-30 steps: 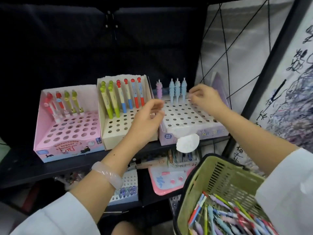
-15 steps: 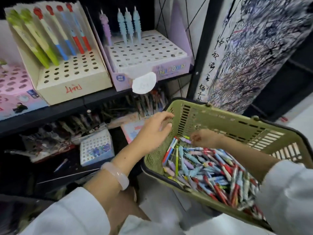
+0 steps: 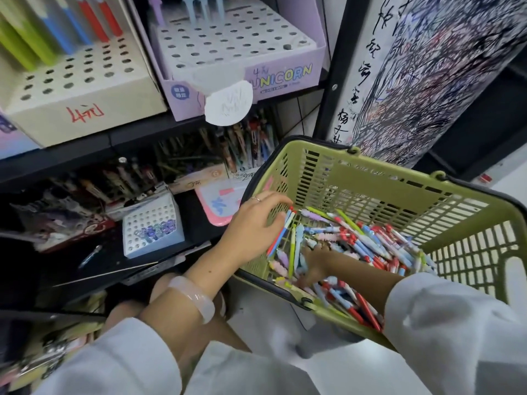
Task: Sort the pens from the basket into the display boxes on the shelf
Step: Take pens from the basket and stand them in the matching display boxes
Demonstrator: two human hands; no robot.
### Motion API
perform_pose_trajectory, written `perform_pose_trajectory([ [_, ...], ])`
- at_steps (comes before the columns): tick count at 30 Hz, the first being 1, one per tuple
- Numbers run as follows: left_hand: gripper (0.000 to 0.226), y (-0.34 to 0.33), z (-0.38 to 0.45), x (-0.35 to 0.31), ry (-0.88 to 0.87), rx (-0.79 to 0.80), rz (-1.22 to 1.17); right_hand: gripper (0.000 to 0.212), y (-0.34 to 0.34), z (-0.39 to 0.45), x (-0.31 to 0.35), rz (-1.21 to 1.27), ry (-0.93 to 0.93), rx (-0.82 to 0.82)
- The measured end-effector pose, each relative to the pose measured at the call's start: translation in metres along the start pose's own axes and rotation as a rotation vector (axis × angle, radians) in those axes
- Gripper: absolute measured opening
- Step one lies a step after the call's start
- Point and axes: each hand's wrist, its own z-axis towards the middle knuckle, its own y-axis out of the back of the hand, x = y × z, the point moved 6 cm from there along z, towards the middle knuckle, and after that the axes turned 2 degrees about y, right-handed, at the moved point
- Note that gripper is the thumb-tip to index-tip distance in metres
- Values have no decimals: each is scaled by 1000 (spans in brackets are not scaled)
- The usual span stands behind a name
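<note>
The person wears a white, loose-fitting garment with long sleeves of smooth, plain fabric, without print or visible buttons. The left sleeve [image 3: 114,357] ends partway up the forearm and leaves the wrist bare; the right sleeve [image 3: 445,317] is wide at the cuff and falls in soft folds. More of the same white cloth shows lower down, between the two arms. On the left wrist sits a thick, rounded bangle [image 3: 194,297], pale pink and translucent, glossy like polished stone or glass. The left hand [image 3: 251,223] carries a thin, silver-toned ring [image 3: 256,199] on one finger. The right hand [image 3: 316,266] shows no jewellery that can be made out.
</note>
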Motion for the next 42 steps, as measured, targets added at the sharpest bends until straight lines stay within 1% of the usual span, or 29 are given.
perform_pose_trajectory([
  [2, 25, 0, 0, 0, 2, -4, -8, 109, -5, 0, -1, 15, -23, 47],
  [3, 25, 1, 0, 0, 7, -4, -13, 109, -7, 0, -2, 34, -37, 37],
  [5, 25, 1, -1, 0, 15, -6, -27, 109, -8, 2, -2, 58, -57, -60],
  [6, 25, 2, -1, -1, 20, -6, -35, 106, -7, 4, -2, 50, -59, -112],
  [8, 24, 3, -1, -1, 22, -7, -44, 92, -4, 6, -3, -10, -64, -176],
  [10, 24, 5, -1, -2, 22, -14, -50, 79, -1, 8, -3, -58, -67, -200],
  [13, 24, 4, -1, -1, 40, -14, -73, 66, -1, 9, -3, -30, -38, -181],
  [16, 24, 4, -2, 0, 36, -7, -84, 45, -1, 7, -1, 64, 24, -198],
  [19, 24, 6, -2, 1, 31, -15, -84, 44, 7, -4, -3, 145, 51, -233],
  [21, 24, 6, -1, 0, 33, -4, -84, 38, 18, -13, -8, 293, 96, -250],
  [23, 24, 5, 0, -1, 39, 9, -88, 35, 32, -30, -13, 559, 198, -263],
  [25, 25, 4, 1, -2, 57, 9, -87, 32, 50, -54, -18, 825, 283, -324],
  [26, 26, 2, 1, -1, 78, 8, -88, 29, 58, -65, -22, 916, 283, -372],
  [28, 27, -4, 3, 1, 156, 25, -131, 22, 71, -85, -27, 1084, 288, -451],
  [30, 32, -17, 4, 2, 272, 112, -244, 16, 81, -102, -26, 1257, 306, -505],
  [31, 39, -26, 4, 1, 329, 179, -298, 16, 84, -109, -24, 1326, 308, -511],
  [33, 64, -45, 3, -3, 399, 330, -346, 15, 89, -120, -17, 1413, 336, -500],
  [35, 86, -60, 1, -12, 411, 460, -395, 12, 93, -128, -9, 1517, 401, -503],
  [36, 91, -65, 2, -16, 405, 480, -441, 13, 95, -130, -5, 1583, 428, -505],
  [38, 88, -68, 6, -21, 392, 413, -533, 13, 98, -133, -1, 1678, 466, -523],
  [41, 71, -63, 11, -22, 406, 281, -570, 11, 100, -134, 3, 1745, 478, -572],
  [42, 68, -62, 12, -22, 407, 270, -571, 17, 101, -133, 3, 1755, 473, -601],
])
